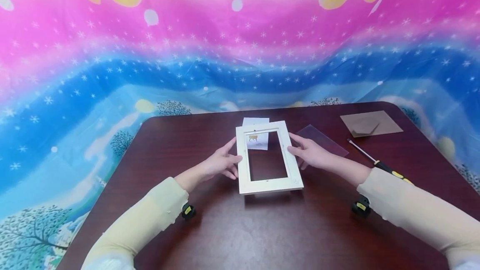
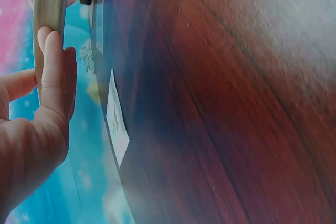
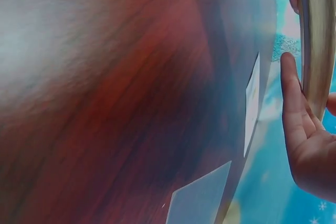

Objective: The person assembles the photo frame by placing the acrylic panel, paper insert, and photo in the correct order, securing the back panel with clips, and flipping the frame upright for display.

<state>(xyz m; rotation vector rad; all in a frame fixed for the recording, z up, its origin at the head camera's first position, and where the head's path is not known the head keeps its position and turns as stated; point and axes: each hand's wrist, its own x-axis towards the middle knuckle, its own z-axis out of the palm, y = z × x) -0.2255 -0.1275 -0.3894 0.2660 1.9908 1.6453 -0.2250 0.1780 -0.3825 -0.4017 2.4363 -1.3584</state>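
Observation:
Both hands hold up a white picture frame above the table, its opening empty so the table shows through. My left hand grips the left side, thumb on the front face and fingers behind. On the opposite side my right hand grips it the same way. In the left wrist view the frame's wooden edge sits between thumb and fingers; the right wrist view shows the other edge held likewise. Behind the frame, a white card with a small yellow picture lies on the table, partly hidden.
A clear sheet lies right of the frame, partly behind my right hand. Farther right are a screwdriver with a black and yellow handle and a brown backing board with a folded flap. A patterned cloth hangs behind the dark table.

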